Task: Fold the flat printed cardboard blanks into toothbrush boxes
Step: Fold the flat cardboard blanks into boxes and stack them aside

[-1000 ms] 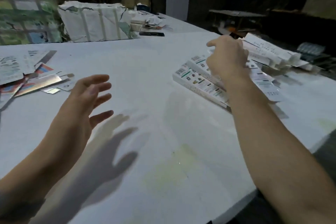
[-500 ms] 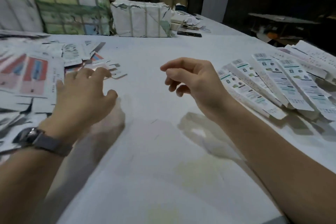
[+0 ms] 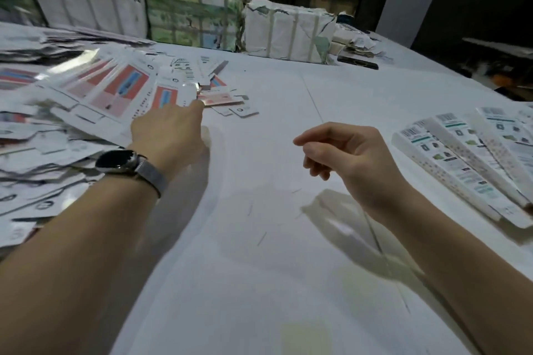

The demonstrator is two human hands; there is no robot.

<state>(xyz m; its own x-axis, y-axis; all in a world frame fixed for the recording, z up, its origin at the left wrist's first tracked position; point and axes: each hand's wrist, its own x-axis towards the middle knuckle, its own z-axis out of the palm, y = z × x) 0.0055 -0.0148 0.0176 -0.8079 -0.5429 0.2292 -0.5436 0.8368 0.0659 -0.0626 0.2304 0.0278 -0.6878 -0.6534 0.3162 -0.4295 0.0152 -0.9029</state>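
Left hand: the left hand [image 3: 170,135] is reaching far and to the left across the white table [image 3: 274,282], back of the hand facing the camera, its fingertips arriving at the near edge of the spread of flat blanks [image 3: 115,89]; the fingers themselves are hidden behind the hand, so whether they are gripping a blank cannot be told.
Wrist: a dark-faced wristwatch [image 3: 118,160] on a grey band is sitting on the left wrist.
Right hand: the right hand [image 3: 346,153] is hovering above the middle of the table, fingers loosely curled with the forefinger pointing left, holding nothing and casting a shadow on the surface beneath it.
Flat blanks: the printed cardboard blanks, many showing red and blue panels, are lying fanned and overlapping across the left side of the table, just beyond and beside the left hand and well apart from the right hand.
Folded boxes: a row of long white toothbrush boxes [image 3: 467,164] with barcodes and green print is lying side by side at the right edge, near the right hand but not touching it.
Far side: wrapped bundles [image 3: 288,32] are standing along the far edge of the table, and a dark phone [image 3: 357,62] is lying flat to their right.
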